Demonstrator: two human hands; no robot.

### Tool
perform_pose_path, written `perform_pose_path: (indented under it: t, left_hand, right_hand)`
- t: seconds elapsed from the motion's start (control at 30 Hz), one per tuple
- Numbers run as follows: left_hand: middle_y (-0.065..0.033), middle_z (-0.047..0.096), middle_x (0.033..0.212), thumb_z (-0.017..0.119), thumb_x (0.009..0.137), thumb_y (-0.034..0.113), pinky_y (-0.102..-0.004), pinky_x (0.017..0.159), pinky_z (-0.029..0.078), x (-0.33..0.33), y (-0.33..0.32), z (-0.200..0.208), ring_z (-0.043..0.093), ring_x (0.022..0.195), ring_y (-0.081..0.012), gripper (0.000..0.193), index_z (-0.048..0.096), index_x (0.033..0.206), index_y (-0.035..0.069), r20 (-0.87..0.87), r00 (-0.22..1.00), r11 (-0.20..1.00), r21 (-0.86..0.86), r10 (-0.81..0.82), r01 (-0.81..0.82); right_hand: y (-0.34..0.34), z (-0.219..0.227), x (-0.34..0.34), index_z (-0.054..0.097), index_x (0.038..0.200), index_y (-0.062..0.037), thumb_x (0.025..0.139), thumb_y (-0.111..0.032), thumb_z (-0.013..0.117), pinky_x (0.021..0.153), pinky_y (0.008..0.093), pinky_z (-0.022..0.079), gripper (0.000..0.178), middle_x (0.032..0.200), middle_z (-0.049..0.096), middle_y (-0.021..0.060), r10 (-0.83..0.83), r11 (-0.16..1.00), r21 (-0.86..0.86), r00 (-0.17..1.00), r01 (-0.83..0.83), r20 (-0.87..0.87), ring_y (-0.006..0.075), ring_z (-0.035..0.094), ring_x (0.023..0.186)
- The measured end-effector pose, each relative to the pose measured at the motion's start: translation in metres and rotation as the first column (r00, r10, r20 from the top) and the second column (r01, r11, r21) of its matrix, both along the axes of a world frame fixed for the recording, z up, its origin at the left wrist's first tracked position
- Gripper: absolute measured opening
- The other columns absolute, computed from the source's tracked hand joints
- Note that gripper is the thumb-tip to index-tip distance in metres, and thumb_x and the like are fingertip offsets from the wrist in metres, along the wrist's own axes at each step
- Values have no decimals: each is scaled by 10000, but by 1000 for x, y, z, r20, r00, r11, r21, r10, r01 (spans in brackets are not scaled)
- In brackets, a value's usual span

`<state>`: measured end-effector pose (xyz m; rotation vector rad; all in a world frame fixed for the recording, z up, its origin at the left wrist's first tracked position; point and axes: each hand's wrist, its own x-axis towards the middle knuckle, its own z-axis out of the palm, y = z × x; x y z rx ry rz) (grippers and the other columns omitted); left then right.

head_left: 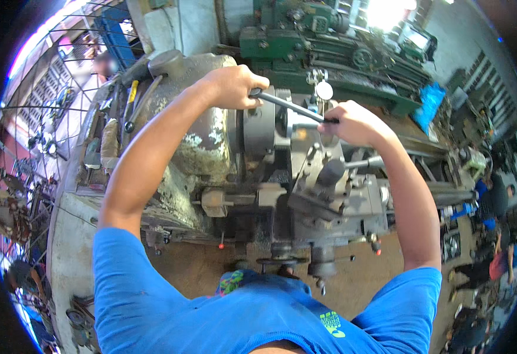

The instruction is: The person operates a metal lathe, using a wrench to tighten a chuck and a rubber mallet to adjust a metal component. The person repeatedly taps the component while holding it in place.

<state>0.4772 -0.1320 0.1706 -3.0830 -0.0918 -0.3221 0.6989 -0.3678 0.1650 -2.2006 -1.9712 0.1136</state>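
Observation:
My left hand [234, 87] is closed around the left end of a grey metal bar [294, 106] with dark ends. At its other end my right hand [356, 123] is closed too, so the bar slopes down to the right between them. It passes in front of the round lathe chuck [258, 131]. Whether the bar engages the chuck is hidden. Just behind my right hand stands a dial gauge [324, 90] with a white face. Below my right hand is the lathe's carriage with a tool post [331, 173] and a lever [365, 162].
The worn lathe headstock [202, 141] lies under my left forearm. A yellow-handled tool [132, 93] and other tools rest on its left. Behind stands a green lathe [282, 47], with a blue plastic bag [429, 106] beside it. Several people are at the far right.

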Motion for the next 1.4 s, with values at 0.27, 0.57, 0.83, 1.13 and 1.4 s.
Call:
perform_pose_path:
  t: [0.27,0.57,0.83,1.13,1.4]
  left_hand:
    - [-196,723,796,751,880,311,-487,717,569,33,44,46,730,795,-397,281,702,1047,90,259,905,939,-33,338,-341]
    - [-183,753,917,711,867,367,-521,810,578,56,75,6,732,901,-412,318,703,1068,122,202,846,868,-59,494,-493]
    - [-247,705,847,747,870,347,-505,718,525,76,83,1,700,786,-409,339,664,941,26,162,916,929,-112,367,-353]
    - [-250,745,942,667,841,308,-499,840,584,74,56,-16,738,914,-416,364,736,1073,36,28,808,800,-162,588,-577]
    - [-193,762,912,666,874,352,-512,845,598,45,37,-23,734,917,-415,365,702,1144,109,217,848,875,-85,484,-477]
  right_hand:
    - [43,-5,75,646,1228,-70,929,-250,750,970,497,500,364,1145,711,160,-221,634,767,973,94,63,386,668,1107]
    - [93,-71,114,648,1232,-84,898,-188,723,972,471,468,358,1129,698,134,-269,521,853,956,40,120,332,658,1103]
    - [89,-74,126,654,1058,-89,886,-168,719,862,465,505,199,970,702,132,-239,550,828,971,109,31,341,686,951]
    - [86,-64,124,672,1106,-76,864,-191,781,883,446,555,290,1018,713,152,-234,544,810,967,218,-102,338,696,979]
    - [135,-18,118,743,1255,-98,961,-703,601,1229,547,282,687,1551,523,161,17,855,463,906,-233,424,332,478,1449]
